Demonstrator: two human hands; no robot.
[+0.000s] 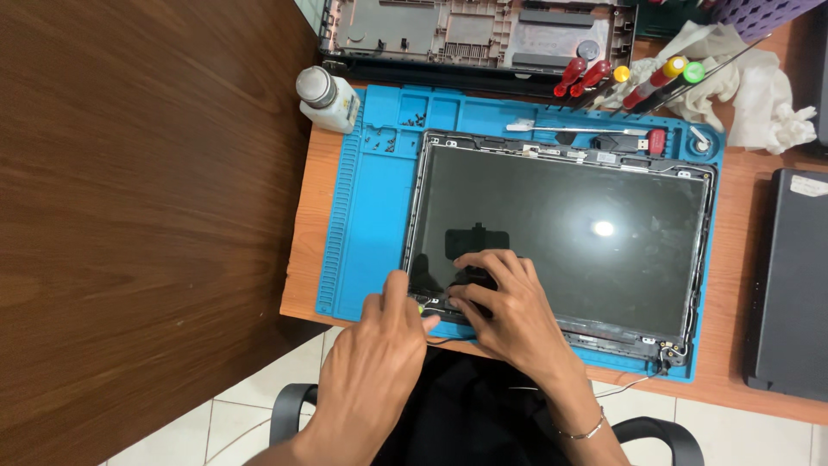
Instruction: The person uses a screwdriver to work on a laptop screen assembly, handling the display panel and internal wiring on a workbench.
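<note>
— While flat on the blue mat point(371, 216) on the tabletop point(742, 285), where on the screen point(561, 233)?
— Left hand point(379, 345) and right hand point(504, 306) at near-left corner, fingers pressing, gripping nothing clearly.

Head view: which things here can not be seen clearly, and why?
- Near-left edge of the laptop screen panel: covered by the left hand and right hand.
- Whether the left hand grips a tool: only a small yellowish bit shows.
- Tiny screws on the blue mat: too small.
- Laptop base shell: cut off by the top edge.
</note>
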